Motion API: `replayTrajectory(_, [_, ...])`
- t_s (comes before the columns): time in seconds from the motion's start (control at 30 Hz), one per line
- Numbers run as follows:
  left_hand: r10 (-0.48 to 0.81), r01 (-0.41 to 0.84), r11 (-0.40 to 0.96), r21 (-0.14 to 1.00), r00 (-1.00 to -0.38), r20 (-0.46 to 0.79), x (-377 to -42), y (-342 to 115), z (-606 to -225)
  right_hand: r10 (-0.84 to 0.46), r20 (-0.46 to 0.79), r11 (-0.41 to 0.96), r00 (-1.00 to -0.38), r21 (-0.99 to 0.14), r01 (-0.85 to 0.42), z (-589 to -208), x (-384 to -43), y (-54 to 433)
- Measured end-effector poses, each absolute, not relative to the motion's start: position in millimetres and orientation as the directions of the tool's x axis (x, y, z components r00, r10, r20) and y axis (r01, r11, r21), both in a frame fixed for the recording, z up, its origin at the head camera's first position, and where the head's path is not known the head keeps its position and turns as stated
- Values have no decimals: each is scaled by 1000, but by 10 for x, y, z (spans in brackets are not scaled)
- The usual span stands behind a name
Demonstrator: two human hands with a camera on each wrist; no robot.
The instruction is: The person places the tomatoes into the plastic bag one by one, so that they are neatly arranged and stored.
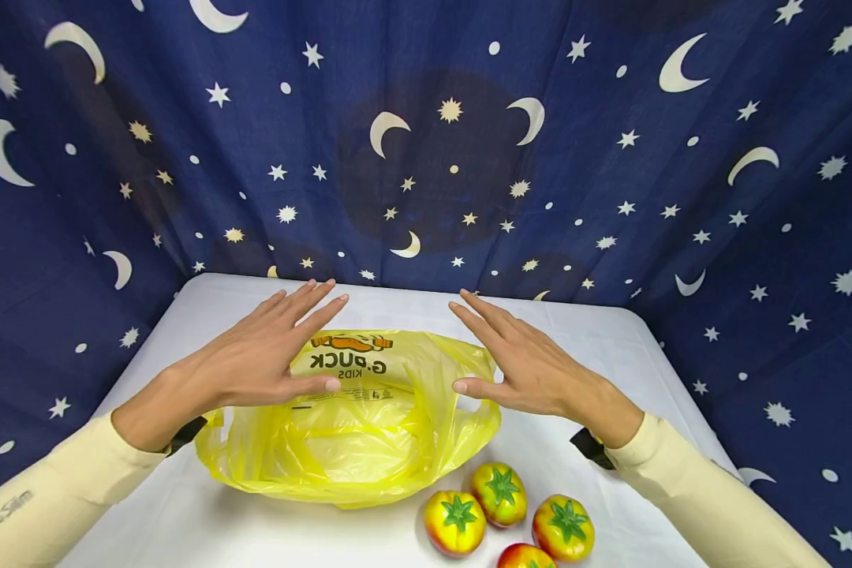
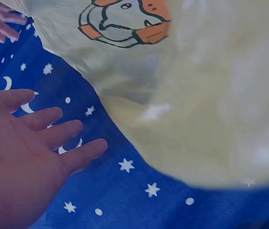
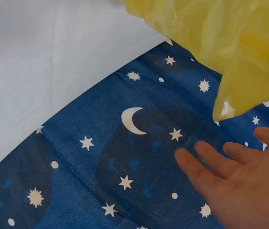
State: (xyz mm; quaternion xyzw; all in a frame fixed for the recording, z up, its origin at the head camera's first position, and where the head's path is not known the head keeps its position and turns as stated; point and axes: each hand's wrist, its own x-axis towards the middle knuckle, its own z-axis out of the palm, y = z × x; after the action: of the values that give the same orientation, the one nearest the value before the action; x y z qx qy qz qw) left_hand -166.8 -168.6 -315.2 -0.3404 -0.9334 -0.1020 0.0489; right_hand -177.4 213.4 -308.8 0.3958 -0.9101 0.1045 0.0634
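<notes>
A yellow plastic bag [image 1: 355,442] with an orange duck print and dark lettering stands on the table, its mouth spread wide toward me. My left hand [image 1: 263,347] hovers over the bag's left side, fingers straight and thumb pointing inward. Over the right side hovers my right hand [image 1: 528,359], its fingers likewise extended. Neither hand holds anything. In the left wrist view the left hand [image 2: 34,148] appears apart from the bag [image 2: 196,95]. The right wrist view shows the right hand [image 3: 242,176] below the bag's yellow film [image 3: 249,52], also apart from it.
Several red-yellow toy fruits with green leaf tops, one of them a nearer fruit [image 1: 455,523], lie right of the bag by the front edge. A white cloth covers the table [image 1: 589,331]. Dark blue curtains [image 1: 454,158] with moons and stars surround it.
</notes>
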Motion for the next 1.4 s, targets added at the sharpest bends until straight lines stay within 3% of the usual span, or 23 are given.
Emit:
replayTrajectory(0.2, [556, 577, 797, 177, -816, 159, -1612, -1833, -3186, -684, 180, 679, -707, -198, -707, -3152, -1771, 2131])
replayTrajectory(0.53, [469, 502, 836, 221, -863, 187, -1473, -2095, -3239, -688, 203, 670, -697, -191, -717, -3208, -1770, 2127])
replayTrajectory(0.97, [355, 358, 827, 434, -931, 92, -1303, -2308, -3363, -671, 173, 687, -721, -223, -692, -3266, -1758, 2111])
replayTrajectory(1.4, [368, 452, 832, 321, -883, 291, -1114, -2282, -3490, -695, 217, 669, -686, -156, -727, -3269, -1732, 2082])
